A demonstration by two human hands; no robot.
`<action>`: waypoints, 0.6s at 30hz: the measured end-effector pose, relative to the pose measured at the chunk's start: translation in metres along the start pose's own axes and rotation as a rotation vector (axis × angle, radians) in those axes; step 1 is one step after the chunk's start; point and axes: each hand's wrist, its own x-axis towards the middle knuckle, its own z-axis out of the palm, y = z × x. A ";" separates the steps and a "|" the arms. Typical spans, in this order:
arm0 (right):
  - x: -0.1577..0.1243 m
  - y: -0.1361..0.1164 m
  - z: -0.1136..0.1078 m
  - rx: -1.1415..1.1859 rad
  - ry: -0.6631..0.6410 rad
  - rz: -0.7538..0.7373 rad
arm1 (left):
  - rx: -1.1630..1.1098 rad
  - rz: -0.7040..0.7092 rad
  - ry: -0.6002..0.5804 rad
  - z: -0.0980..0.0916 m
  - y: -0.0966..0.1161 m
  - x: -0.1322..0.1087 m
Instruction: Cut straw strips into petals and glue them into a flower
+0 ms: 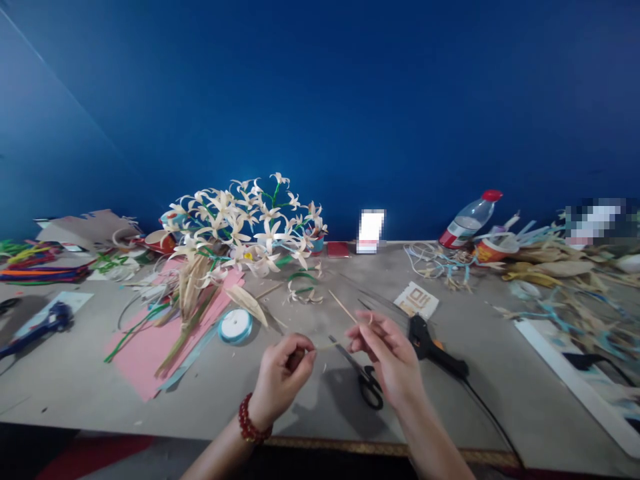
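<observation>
My left hand (284, 373), with a red bead bracelet (250, 420) at its wrist, pinches the end of a thin pale strip (331, 346). That strip runs across to my right hand (387, 353), whose fingers are closed around a thin wooden stick (343, 306) pointing up and to the left. Whether the strip is fixed to the stick I cannot tell. Below my right hand lies a pair of scissors (371, 388), partly hidden by it. Just right of that hand rests a black glue gun (440, 353) with its cord trailing toward the front edge.
White flowers (270, 233) on green stems stand at the back. Pink paper (137, 360), dried husks (193, 287) and a ribbon spool (235, 325) lie left. To the right are a plastic bottle (470, 220), a paper cup (495, 248), husk scraps (560, 270) and a white power strip (575, 380).
</observation>
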 end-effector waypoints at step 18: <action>-0.006 -0.009 0.010 -0.755 -0.427 -0.521 | -0.184 0.106 -0.128 -0.013 0.004 0.008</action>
